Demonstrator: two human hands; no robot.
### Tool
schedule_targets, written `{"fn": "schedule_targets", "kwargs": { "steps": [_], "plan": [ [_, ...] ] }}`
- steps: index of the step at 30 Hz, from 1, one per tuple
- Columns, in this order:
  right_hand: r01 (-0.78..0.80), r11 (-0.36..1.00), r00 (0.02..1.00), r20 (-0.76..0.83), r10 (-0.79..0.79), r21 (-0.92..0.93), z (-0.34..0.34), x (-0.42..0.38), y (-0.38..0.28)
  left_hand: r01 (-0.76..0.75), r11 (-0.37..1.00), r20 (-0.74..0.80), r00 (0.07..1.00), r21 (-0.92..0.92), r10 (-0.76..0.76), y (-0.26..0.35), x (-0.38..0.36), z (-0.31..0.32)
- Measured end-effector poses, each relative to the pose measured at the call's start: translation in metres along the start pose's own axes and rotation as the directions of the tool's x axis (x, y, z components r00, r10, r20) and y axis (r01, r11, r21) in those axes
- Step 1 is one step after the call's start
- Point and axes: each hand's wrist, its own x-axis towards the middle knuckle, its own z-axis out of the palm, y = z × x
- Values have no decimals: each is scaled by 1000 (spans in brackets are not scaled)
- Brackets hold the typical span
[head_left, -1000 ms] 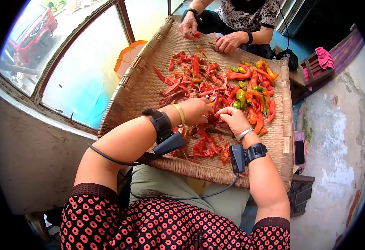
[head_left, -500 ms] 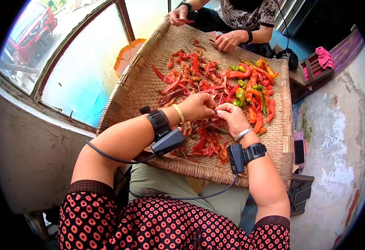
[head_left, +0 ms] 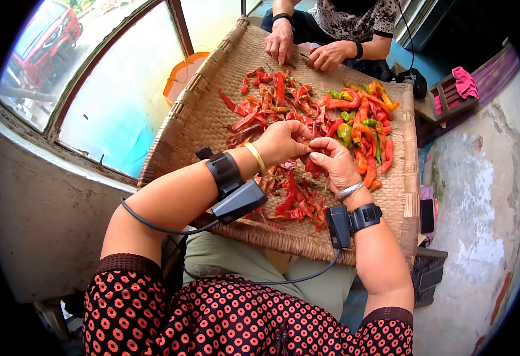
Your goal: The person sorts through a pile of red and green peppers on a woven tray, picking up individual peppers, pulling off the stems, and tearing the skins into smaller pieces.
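Note:
My left hand (head_left: 284, 144) and my right hand (head_left: 336, 165) meet over the middle of a woven tray (head_left: 180, 133), fingers pinched together. Between the fingertips shows a small brownish bit that looks like part of a dried chili pepper; the fingers hide most of it. Wrinkled dried red chilies (head_left: 254, 121) lie beyond my left hand, and more dried chilies (head_left: 292, 199) are spread below my hands. To the right of the dried ones sits a heap of plump fresh chilies (head_left: 364, 133), red, orange and green.
Across the tray, another person's hands (head_left: 279, 43) work at its far edge, the other one (head_left: 329, 56) near a chili. Windows (head_left: 112, 89) and an orange container (head_left: 183, 76) stand at left. On the right are a wooden rack with pink cloth (head_left: 465, 83) and a phone (head_left: 428, 215).
My hands stay together, with the fingertips shifted slightly up and the left hand raised a little. The other person's hand at upper left has come down onto the tray.

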Motion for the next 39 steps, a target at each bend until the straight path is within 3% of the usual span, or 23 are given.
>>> {"fn": "schedule_targets", "kwargs": {
  "steps": [2, 5, 10, 13, 15, 17, 19, 21, 23, 24, 25, 27, 29, 31, 33, 35, 37, 39],
  "plan": [
    [5, 1000, 1000, -10, -5, -9, 0, 1, -1, -41, 997, -77, 996, 73, 46, 1, 1, -1],
    [15, 998, 999, -47, -17, -57, -3, 3, 3, -43, 999, -139, 989, 29, 46, 5, 5, -11],
    [-96, 986, 980, -189, 69, -139, -17, 8, 15, -103, 995, -355, 930, 8, 99, 18, 4, -33],
    [-148, 969, 970, -218, 104, -196, -20, 8, 16, -185, 961, -363, 926, -206, 101, 31, -1, -41],
    [-155, 965, 968, -227, 105, -213, -21, 8, 16, -313, 917, -420, 888, -247, 189, 37, -2, -47],
    [-159, 966, 972, -206, 117, -203, -23, 8, 16, -474, 880, -535, 750, -25, 389, 46, -5, -58],
    [-167, 964, 973, -194, 127, -205, -22, 8, 16, -588, 672, -524, 436, 450, 732, 54, -6, -85],
    [-174, 962, 974, -182, 136, -209, -20, 8, 16, -483, 479, -493, 107, 733, 863, 68, -11, -109],
    [-179, 950, 975, -176, 136, -256, -19, 8, 15, -293, 410, -447, -67, 864, 892, 76, -16, -133],
    [-179, 950, 975, -175, 136, -256, -20, 8, 16, -226, 434, -458, -65, 872, 887, 74, -17, -144],
    [-177, 954, 975, -174, 136, -243, -21, 8, 18, -155, 522, -529, -2, 839, 849, 70, -15, -154],
    [-173, 958, 976, -169, 135, -230, -21, 8, 17, 227, 568, -611, 306, 791, 730, 49, -9, -169],
    [-208, 948, 971, -165, 171, -241, -19, 8, 12, 108, 731, -700, 410, 674, 585, 28, 0, -169],
    [-189, 965, 978, -128, 167, -181, -19, 7, 12, 23, 773, -663, 532, 634, 527, 34, 1, -137],
    [-177, 976, 982, -86, 167, -123, -19, 8, 11, -199, 806, -473, 722, 557, 505, 45, -3, -101],
    [-141, 989, 990, -21, 141, -37, -17, 7, 9, -313, 769, -214, 841, 558, 498, 44, 0, -72],
    [-148, 989, 989, 17, 147, 19, -14, 5, 5, -339, 730, -39, 894, 594, 447, 41, -4, -44],
    [-178, 976, 982, 42, 184, -123, -13, 5, 4, -372, 692, 92, 909, 618, 406, 28, -7, -26]
  ]
}}
